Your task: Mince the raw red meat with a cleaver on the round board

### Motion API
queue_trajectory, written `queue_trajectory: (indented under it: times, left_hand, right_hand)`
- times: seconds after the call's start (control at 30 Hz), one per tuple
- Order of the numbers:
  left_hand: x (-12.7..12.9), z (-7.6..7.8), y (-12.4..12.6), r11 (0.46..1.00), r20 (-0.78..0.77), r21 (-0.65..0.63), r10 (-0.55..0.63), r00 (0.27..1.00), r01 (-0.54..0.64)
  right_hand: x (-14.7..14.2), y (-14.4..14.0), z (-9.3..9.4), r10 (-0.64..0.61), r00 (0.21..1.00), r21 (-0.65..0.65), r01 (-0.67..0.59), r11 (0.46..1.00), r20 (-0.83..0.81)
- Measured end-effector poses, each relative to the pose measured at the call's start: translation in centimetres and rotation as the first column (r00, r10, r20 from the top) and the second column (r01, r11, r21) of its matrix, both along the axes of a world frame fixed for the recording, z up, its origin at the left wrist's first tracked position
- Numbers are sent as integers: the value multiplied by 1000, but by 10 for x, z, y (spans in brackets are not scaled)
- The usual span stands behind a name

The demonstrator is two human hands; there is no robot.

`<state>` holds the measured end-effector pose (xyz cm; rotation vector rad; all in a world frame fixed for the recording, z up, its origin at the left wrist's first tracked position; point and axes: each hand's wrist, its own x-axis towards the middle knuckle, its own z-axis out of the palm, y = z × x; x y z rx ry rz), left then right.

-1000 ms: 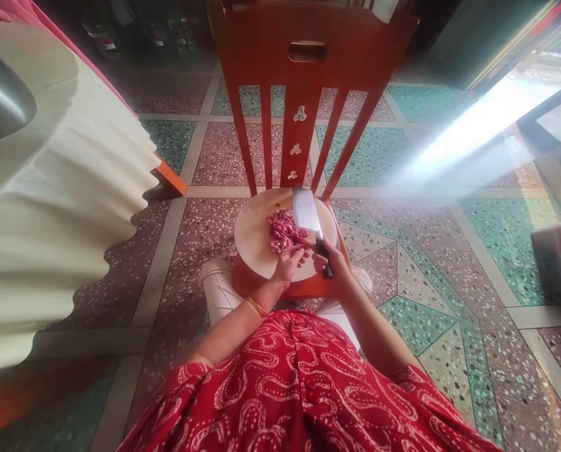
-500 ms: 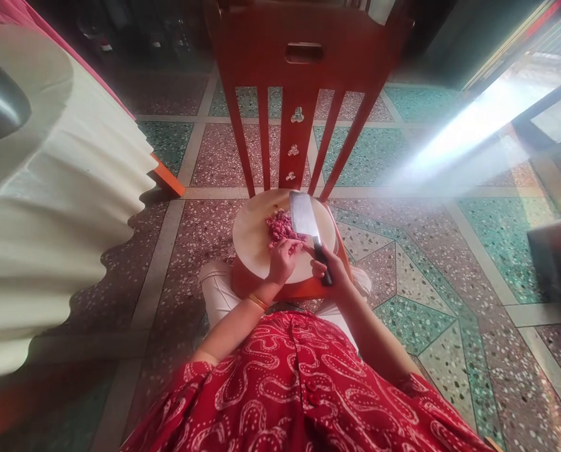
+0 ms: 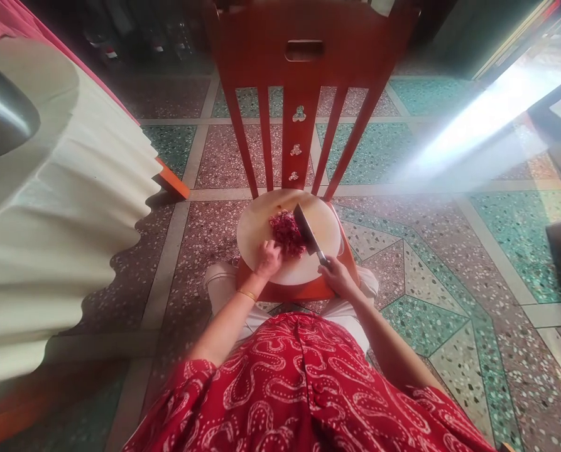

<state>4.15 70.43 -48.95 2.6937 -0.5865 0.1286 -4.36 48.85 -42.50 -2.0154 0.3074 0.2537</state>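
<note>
Both forearms reach forward from a red patterned dress to a round board (image 3: 261, 229) on a red chair (image 3: 303, 63) seat. The left hand (image 3: 267, 258), fingers curled loosely together and holding nothing, rests on the board's near edge, just beside the mince (image 3: 287, 233). The right hand (image 3: 335, 275) is clamped on the cleaver (image 3: 305, 229) handle; the blade tilts edge-down against the pile's right side. Beyond stands the chair back, over terrazzo floor (image 3: 426, 263).

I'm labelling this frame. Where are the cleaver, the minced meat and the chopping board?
cleaver (image 3: 305, 228), head view, flat of the blade
minced meat (image 3: 287, 234), head view, middle of the pile
chopping board (image 3: 256, 227), head view, bare left part
</note>
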Motion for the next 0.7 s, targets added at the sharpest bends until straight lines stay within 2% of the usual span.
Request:
queue_trajectory:
  times: [0.17, 0.27, 0.37, 0.47, 0.53, 0.6, 0.7]
  left_hand:
    - [-3, 6, 12, 983, 46, -142, 122, 991, -114]
    - [0, -1, 19, 960, 37, -193, 216, 976, -205]
    - [2, -16, 24, 938, 12, -219, 277, 961, -268]
    - [3, -31, 26, 927, -1, -228, 304, 953, -297]
    - [3, -38, 27, 923, 4, -229, 320, 947, -311]
    - [3, -41, 27, 918, 3, -228, 332, 943, -323]
    - [0, -41, 27, 911, -10, -255, 332, 943, -324]
  right_hand:
    - [-8, -12, -21, 55, 998, -185, -52, 981, 13]
    - [-14, -16, -24, 83, 995, -213, -68, 975, 63]
    - [-19, -13, -10, 119, 974, -218, -76, 973, 193]
    - [-17, -2, 13, 190, 910, -281, -86, 956, 369]
    - [-11, 7, 22, 217, 872, -318, -75, 945, 440]
    - [-2, 15, 20, 234, 877, -338, -88, 937, 419]
    - [10, 19, 9, 285, 929, -330, -199, 923, 237]
